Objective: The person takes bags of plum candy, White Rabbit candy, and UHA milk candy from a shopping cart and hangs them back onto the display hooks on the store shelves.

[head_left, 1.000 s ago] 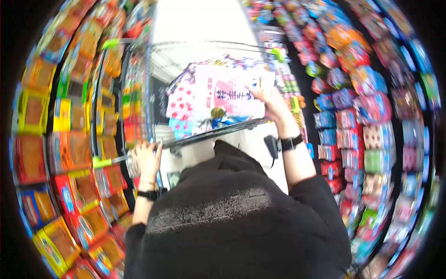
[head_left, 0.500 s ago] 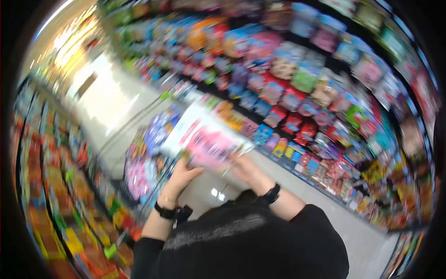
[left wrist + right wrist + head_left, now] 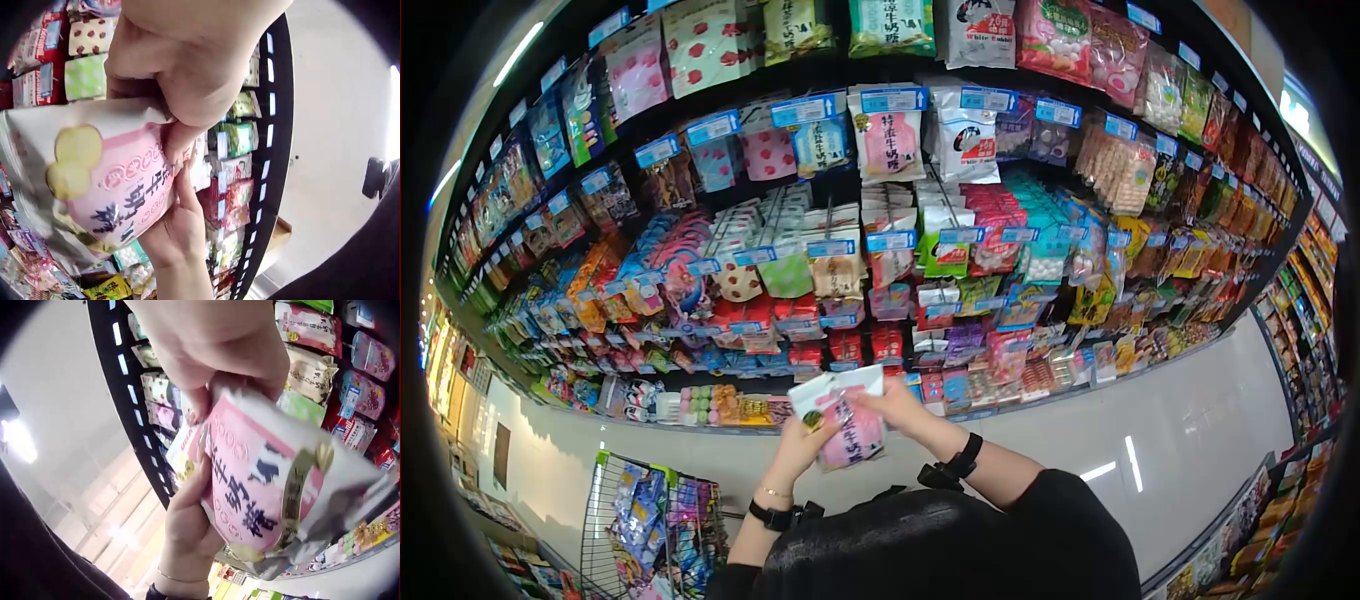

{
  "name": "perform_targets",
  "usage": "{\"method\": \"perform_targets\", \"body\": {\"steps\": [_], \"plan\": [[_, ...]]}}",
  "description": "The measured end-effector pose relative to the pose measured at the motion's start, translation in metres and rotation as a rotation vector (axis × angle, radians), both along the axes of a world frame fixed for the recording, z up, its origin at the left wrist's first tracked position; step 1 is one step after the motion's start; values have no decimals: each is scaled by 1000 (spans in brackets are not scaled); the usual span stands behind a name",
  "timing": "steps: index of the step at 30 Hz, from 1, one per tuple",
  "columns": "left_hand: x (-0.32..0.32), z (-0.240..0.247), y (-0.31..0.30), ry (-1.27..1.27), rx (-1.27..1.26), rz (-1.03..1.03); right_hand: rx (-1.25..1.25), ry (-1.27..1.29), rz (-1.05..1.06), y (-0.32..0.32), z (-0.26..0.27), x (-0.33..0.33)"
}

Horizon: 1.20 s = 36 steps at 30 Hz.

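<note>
Both hands hold a pink and white candy bag in front of the body in the head view. The left hand grips its left edge, thumb across the front. My right hand pinches the upper right edge. In the left wrist view the left hand curls over one edge of the bag, with the right hand at the edge beside it. The right wrist view has the right hand gripping the bag and the left hand on its near side.
Facing the body is a long shelf rack of hanging candy bags, a similar pink bag among them. A wire cart with several packages stands at the lower left. More shelves line the far right, across a glossy floor.
The view has swung from the cart and aisle to face the right-hand shelves. The left hand has left the cart's side and taken hold of the bag, which is now away from the cart.
</note>
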<state>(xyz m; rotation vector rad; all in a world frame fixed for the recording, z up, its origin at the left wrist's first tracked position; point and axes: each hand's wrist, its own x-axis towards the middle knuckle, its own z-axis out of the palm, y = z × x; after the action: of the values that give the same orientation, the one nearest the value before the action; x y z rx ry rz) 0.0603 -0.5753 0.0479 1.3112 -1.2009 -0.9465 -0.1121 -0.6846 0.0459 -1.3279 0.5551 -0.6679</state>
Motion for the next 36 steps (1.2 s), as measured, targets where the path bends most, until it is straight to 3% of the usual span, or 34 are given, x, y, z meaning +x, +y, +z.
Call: {"method": "perform_targets", "body": {"steps": [3,6,7,10,13,19,21,23,26,29,33,35,36], "plan": [[-21,5,-51,-193,101,-128,125,-128,-137,-40,0,-25],[-23,4,-87,148,37,-259,52,-198,-396,-88,8,-49],[-21,4,-97,155,34,-252,14,-202,-445,-111,21,-57],[-15,20,-131,213,-70,-336,-117,-297,-463,-167,85,-71],[-14,47,-165,140,-138,-235,-222,-291,-528,-213,135,-62],[12,50,-224,67,-247,-185,-162,-382,-496,-284,166,-18],[30,45,-240,261,-171,-286,-236,-349,-468,-300,181,-12],[51,52,-252,232,-113,-316,-318,-239,-504,-315,189,-1],[83,95,-262,225,-122,-452,-372,-338,-521,-327,195,10],[124,100,-278,74,-186,-479,-394,-534,-575,-338,200,22],[165,107,-291,-165,-201,-477,-403,-554,-650,-359,196,19],[178,115,-296,-394,-360,-538,-604,-536,-586,-354,200,22],[182,119,-299,-387,-343,-552,-520,-525,-677,-353,201,27]]}}
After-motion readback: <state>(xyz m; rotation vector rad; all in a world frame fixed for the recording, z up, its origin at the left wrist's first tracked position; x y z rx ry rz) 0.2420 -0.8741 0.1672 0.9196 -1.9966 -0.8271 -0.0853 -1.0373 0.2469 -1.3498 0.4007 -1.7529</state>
